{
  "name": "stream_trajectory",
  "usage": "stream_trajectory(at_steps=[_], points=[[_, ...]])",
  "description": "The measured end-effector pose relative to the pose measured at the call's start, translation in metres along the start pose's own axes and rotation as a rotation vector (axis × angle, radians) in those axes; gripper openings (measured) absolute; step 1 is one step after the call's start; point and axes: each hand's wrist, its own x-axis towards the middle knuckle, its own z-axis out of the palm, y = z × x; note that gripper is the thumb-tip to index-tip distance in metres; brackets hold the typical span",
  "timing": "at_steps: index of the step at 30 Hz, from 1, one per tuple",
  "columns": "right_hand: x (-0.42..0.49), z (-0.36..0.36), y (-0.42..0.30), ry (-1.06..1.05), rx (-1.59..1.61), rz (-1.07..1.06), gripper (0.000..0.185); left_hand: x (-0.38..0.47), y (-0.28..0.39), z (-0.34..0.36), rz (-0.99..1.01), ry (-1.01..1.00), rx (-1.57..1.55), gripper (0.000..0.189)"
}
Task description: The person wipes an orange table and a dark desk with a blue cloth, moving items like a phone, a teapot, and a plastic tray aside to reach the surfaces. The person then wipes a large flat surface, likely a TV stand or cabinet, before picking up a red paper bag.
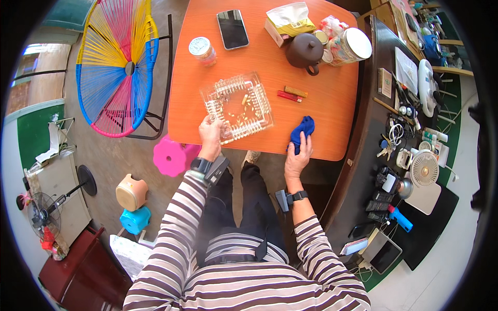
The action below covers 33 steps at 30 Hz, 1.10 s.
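Note:
My left hand grips the near left corner of a clear, ribbed plastic tray. The tray sits at an angle over the orange wood-grain table, and its edges look slightly blurred. Inside it lie a cigarette butt and several small pale bits. Near the table's front edge, my right hand has its fingers over a bunched blue cloth. Between the tray and the teapot lie a red lighter and a yellow patterned lighter, side by side.
Farther back stand a lidded jar, smartphone, tissue pack, dark teapot and white-lidded jar. A cluttered dark cabinet borders the right side. Leftward are a woven cord chair and a pink stool.

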Motion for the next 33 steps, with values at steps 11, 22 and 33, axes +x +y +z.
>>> stream_trajectory(at_steps=[11, 22, 33], points=[[-0.016, 0.053, -0.07, -0.272, 0.158, -0.25, 0.044, -0.104, 0.004, -0.171, -0.243, -0.134, 0.234, 0.046], [0.108, 0.099, -0.134, -0.395, 0.369, -0.447, 0.05, -0.08, -0.057, -0.239, -0.255, -0.122, 0.274, 0.04], [0.123, 0.124, -0.135, -0.512, -0.008, -0.7, 0.055, -0.037, -0.072, -0.236, -0.269, -0.143, 0.329, 0.041]])
